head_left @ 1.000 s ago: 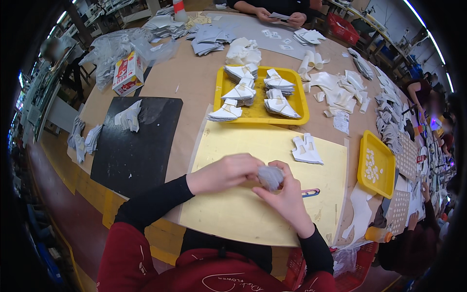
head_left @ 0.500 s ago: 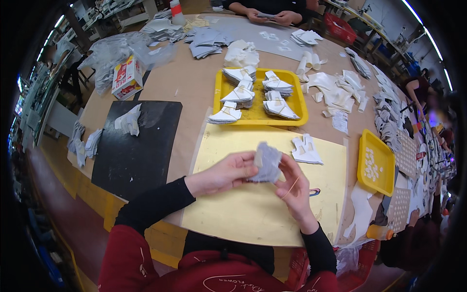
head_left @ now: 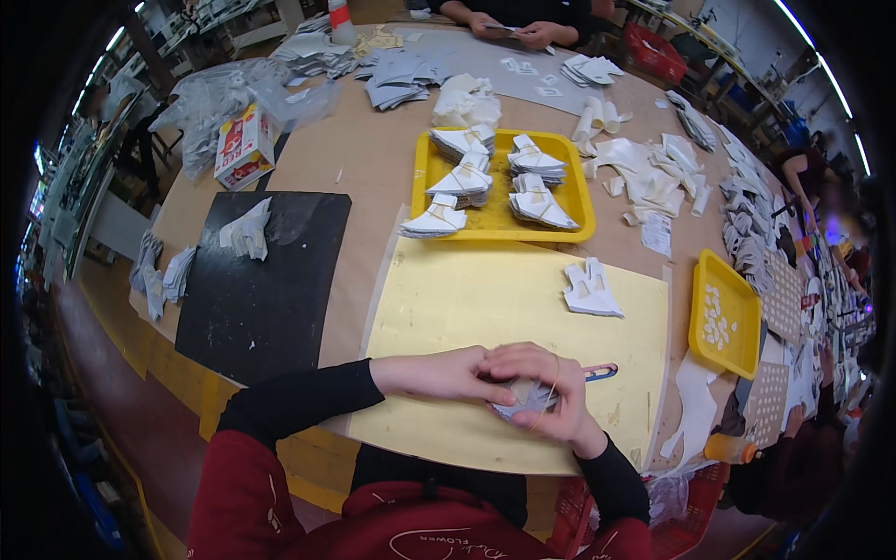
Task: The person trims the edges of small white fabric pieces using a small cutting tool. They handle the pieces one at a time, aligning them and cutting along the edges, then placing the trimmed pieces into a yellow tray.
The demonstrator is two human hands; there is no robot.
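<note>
My left hand point(head_left: 462, 375) and my right hand point(head_left: 551, 387) close together around a small stack of grey cut pieces point(head_left: 528, 399), low over the yellow sheet point(head_left: 448, 303). Fingers cover much of the stack. A thin tan rubber band point(head_left: 556, 369) loops over my right hand's fingers. Just beyond that hand lies a slim blue tool point(head_left: 600, 371), its other end hidden. Farther off on the sheet rests a white cut piece or stack with notches point(head_left: 591, 289). Banded stacks of white-topped pieces point(head_left: 538, 203) sit in a yellow tray point(head_left: 586, 201).
On the left lies a black board point(head_left: 261, 308) with a crumpled pale stack point(head_left: 247, 231) on it. A carton point(head_left: 245, 149) and plastic bags point(head_left: 210, 103) stand behind. To the right are a smaller yellow tray point(head_left: 695, 327) and an orange-capped bottle point(head_left: 730, 448). Another person's hands point(head_left: 523, 33) work across the table.
Both hands have lowered toward me with the grey stack, from above the sheet to near its surface. My right hand has come over the top of the stack. More of the blue tool now shows.
</note>
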